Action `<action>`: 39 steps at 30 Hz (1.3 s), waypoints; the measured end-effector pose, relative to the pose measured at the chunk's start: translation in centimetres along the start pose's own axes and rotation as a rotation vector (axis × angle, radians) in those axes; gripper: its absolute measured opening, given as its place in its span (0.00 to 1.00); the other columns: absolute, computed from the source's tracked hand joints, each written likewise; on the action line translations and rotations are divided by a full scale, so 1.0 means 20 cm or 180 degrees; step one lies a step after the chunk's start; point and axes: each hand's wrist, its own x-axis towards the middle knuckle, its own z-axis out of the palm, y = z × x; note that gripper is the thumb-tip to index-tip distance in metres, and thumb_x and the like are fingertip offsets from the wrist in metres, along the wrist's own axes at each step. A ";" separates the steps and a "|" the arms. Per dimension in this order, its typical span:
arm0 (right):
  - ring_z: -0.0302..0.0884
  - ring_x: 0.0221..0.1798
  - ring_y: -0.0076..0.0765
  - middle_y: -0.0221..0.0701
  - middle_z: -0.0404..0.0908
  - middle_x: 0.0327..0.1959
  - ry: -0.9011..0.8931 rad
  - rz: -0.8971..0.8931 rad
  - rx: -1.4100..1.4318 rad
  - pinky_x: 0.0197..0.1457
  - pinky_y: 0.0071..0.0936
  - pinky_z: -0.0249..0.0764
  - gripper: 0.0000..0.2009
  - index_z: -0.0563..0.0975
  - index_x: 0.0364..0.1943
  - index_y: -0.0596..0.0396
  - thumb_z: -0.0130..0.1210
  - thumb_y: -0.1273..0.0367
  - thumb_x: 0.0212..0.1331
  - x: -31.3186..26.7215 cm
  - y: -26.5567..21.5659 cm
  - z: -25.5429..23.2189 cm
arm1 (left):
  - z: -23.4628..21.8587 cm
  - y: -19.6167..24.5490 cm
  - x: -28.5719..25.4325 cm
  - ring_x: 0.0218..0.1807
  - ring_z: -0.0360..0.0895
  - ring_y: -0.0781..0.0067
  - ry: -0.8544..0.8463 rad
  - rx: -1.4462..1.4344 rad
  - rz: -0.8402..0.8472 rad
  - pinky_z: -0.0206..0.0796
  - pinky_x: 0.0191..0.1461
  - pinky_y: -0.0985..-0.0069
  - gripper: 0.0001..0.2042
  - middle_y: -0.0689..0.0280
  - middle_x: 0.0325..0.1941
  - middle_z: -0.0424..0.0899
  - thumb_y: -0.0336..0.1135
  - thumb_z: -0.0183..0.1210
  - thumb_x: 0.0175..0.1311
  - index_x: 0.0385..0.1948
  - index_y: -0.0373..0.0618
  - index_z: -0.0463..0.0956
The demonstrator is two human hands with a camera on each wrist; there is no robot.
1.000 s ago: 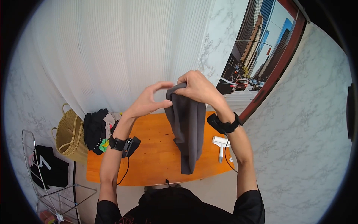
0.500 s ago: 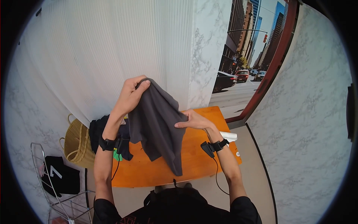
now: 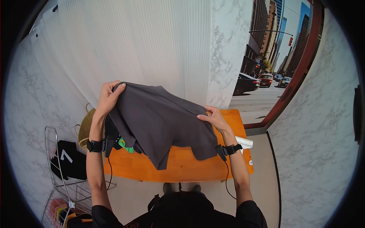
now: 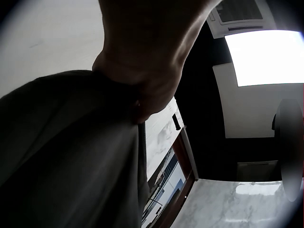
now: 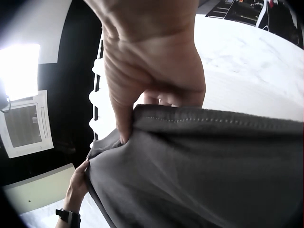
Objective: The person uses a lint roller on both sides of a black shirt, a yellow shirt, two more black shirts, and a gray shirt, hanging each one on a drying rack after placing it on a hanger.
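Note:
A dark grey garment (image 3: 156, 117) hangs spread between both hands above the table. At its upper left corner the left hand (image 3: 109, 98) pinches the cloth between thumb and fingers. The right hand (image 3: 216, 118) grips the upper right edge, thumb on the near side. Seen from the right wrist, a stitched hem runs along the garment (image 5: 204, 156) under the right hand (image 5: 152, 71), whose fingers go behind the cloth. In the left wrist view the left hand (image 4: 142, 80) holds the dark cloth (image 4: 71, 152); its fingertips are mostly hidden.
Below is an orange wooden table (image 3: 190, 167). Dark and green clothes (image 3: 125, 146) lie at its left, by a wicker basket (image 3: 86, 127). A white roller (image 3: 244, 142) lies at the right. A metal rack (image 3: 57, 186) and black garment (image 3: 70, 161) stand at far left.
The left hand has moved left, gripping the garment, and the right hand has shifted from the top to the right edge. The cloth has gone from hanging narrow to spread wide.

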 end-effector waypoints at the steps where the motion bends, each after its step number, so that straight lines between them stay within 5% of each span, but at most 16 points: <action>1: 0.79 0.41 0.21 0.35 0.85 0.38 0.0232 0.0076 0.0252 0.45 0.18 0.75 0.14 0.78 0.43 0.63 0.67 0.72 0.55 -0.02 -0.02 -0.01 | 0.01 -0.02 -0.01 0.26 0.65 0.89 0.0001 0.0010 -0.0015 0.59 0.29 0.83 0.13 0.77 0.21 0.71 0.35 0.55 0.70 0.24 0.36 0.74; 9: 0.80 0.37 0.18 0.30 0.85 0.35 0.0821 -0.0156 -0.0096 0.44 0.17 0.75 0.10 0.77 0.41 0.60 0.64 0.77 0.56 -0.17 0.00 -0.36 | 0.46 -0.36 0.24 0.27 0.65 0.87 -0.0413 -0.0255 0.0100 0.59 0.30 0.79 0.15 0.77 0.22 0.71 0.38 0.54 0.70 0.25 0.35 0.75; 15: 0.77 0.34 0.15 0.26 0.83 0.31 0.1820 -0.1249 -0.1308 0.39 0.14 0.71 0.12 0.78 0.45 0.64 0.62 0.76 0.57 -0.30 -0.82 -0.25 | 0.56 -0.15 0.77 0.32 0.65 0.87 -0.0446 -0.0432 0.0508 0.60 0.38 0.81 0.15 0.77 0.28 0.74 0.40 0.54 0.72 0.31 0.37 0.79; 19: 0.74 0.29 0.16 0.27 0.82 0.27 0.2346 -0.1681 -0.2604 0.33 0.19 0.69 0.13 0.81 0.45 0.56 0.63 0.73 0.54 -0.32 -1.10 0.10 | 0.40 -0.07 0.95 0.45 0.73 0.81 -0.0582 -0.0646 0.0689 0.60 0.64 0.72 0.16 0.74 0.37 0.80 0.45 0.53 0.72 0.42 0.42 0.81; 21: 0.77 0.26 0.25 0.33 0.82 0.27 0.2226 -0.1847 -0.2949 0.32 0.23 0.71 0.13 0.82 0.44 0.53 0.62 0.73 0.53 -0.30 -1.12 0.29 | 0.32 -0.12 0.96 0.47 0.75 0.79 -0.0735 -0.0724 0.0782 0.61 0.65 0.71 0.14 0.72 0.40 0.81 0.43 0.53 0.71 0.41 0.43 0.81; 23: 0.81 0.29 0.47 0.42 0.82 0.30 0.2024 -0.1796 -0.3234 0.36 0.34 0.76 0.14 0.81 0.44 0.55 0.59 0.75 0.50 -0.27 -1.09 0.49 | 0.30 -0.25 0.97 0.48 0.75 0.79 -0.0893 -0.0818 0.0728 0.62 0.65 0.72 0.12 0.72 0.41 0.82 0.40 0.52 0.70 0.41 0.44 0.81; 26: 0.80 0.39 0.52 0.40 0.80 0.42 0.1677 -0.1891 -0.3588 0.41 0.41 0.77 0.20 0.74 0.49 0.55 0.59 0.78 0.48 -0.15 -0.80 0.74 | 0.30 -0.54 0.94 0.49 0.75 0.79 -0.1228 -0.0867 0.0492 0.62 0.63 0.74 0.10 0.71 0.41 0.82 0.31 0.50 0.68 0.39 0.43 0.81; 27: 0.79 0.37 0.52 0.41 0.78 0.40 0.1622 -0.1708 -0.3731 0.38 0.42 0.78 0.18 0.73 0.49 0.55 0.57 0.78 0.50 -0.11 -0.68 0.84 | 0.32 -0.66 0.91 0.49 0.74 0.79 -0.1368 -0.0826 0.0318 0.62 0.61 0.76 0.11 0.71 0.41 0.82 0.26 0.47 0.66 0.38 0.42 0.81; 29: 0.79 0.28 0.53 0.40 0.72 0.37 0.1682 -0.1044 -0.3772 0.28 0.45 0.77 0.19 0.70 0.50 0.53 0.54 0.79 0.52 -0.02 -0.44 1.09 | 0.41 -0.98 0.87 0.47 0.75 0.78 -0.1593 -0.0856 0.0137 0.61 0.61 0.76 0.12 0.70 0.39 0.82 0.22 0.46 0.62 0.36 0.41 0.81; 33: 0.80 0.27 0.48 0.38 0.69 0.36 0.1665 0.0290 -0.3696 0.25 0.39 0.77 0.21 0.69 0.51 0.55 0.54 0.80 0.51 0.23 0.24 1.56 | 0.67 -1.81 0.67 0.45 0.78 0.69 -0.1997 -0.0566 0.0244 0.66 0.55 0.74 0.17 0.62 0.37 0.84 0.16 0.41 0.48 0.29 0.37 0.81; 35: 0.80 0.29 0.47 0.38 0.70 0.39 0.1694 0.0504 -0.3388 0.29 0.38 0.79 0.25 0.67 0.56 0.55 0.58 0.78 0.50 0.32 0.71 1.80 | 0.76 -2.07 0.44 0.44 0.80 0.57 -0.1648 0.0121 0.0213 0.68 0.53 0.68 0.16 0.57 0.36 0.85 0.16 0.42 0.48 0.27 0.37 0.82; 38: 0.81 0.38 0.48 0.39 0.73 0.49 0.1501 0.0913 -0.3006 0.36 0.38 0.80 0.27 0.66 0.61 0.55 0.59 0.74 0.54 0.30 1.22 2.04 | 0.87 -2.37 0.09 0.52 0.76 0.47 -0.1616 0.0722 0.0277 0.66 0.58 0.61 0.16 0.50 0.47 0.82 0.17 0.45 0.50 0.36 0.40 0.82; 39: 0.81 0.44 0.49 0.38 0.74 0.55 0.1423 0.0942 -0.2805 0.41 0.40 0.81 0.28 0.66 0.64 0.54 0.58 0.71 0.58 0.27 1.31 2.08 | 0.90 -2.35 -0.06 0.57 0.72 0.44 -0.1015 0.1008 0.0173 0.63 0.62 0.59 0.18 0.47 0.55 0.77 0.18 0.47 0.52 0.42 0.41 0.80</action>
